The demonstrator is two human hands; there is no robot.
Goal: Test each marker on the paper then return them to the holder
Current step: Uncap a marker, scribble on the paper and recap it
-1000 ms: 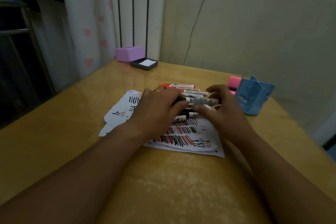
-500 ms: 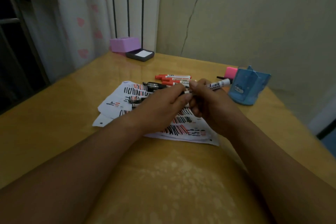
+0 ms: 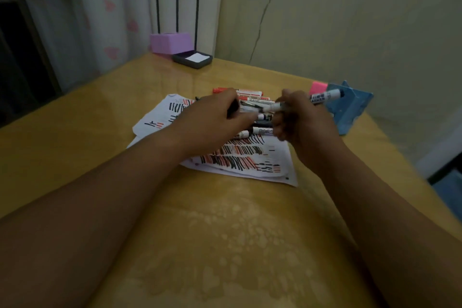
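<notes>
My right hand [image 3: 303, 122] grips a white marker [image 3: 325, 96] whose rear end points right, toward the blue holder [image 3: 350, 112]. Its bare tip end faces left. My left hand [image 3: 215, 120] holds the marker's black cap [image 3: 233, 107], pulled a short way off the tip. Both hands hover over white paper [image 3: 250, 160] covered with red and black test strokes. Several other markers [image 3: 250, 94], red and black, lie on the paper behind and under my hands.
A pink object [image 3: 318, 87] stands just left of the holder. A purple box [image 3: 171, 42] and a dark ink pad [image 3: 192, 59] sit at the far table corner by the curtain. The yellow table's right edge [image 3: 410, 170] drops off near the holder.
My hands lifted one marker off the pile and have pulled apart; the cap has come off in my left hand while the right keeps the barrel.
</notes>
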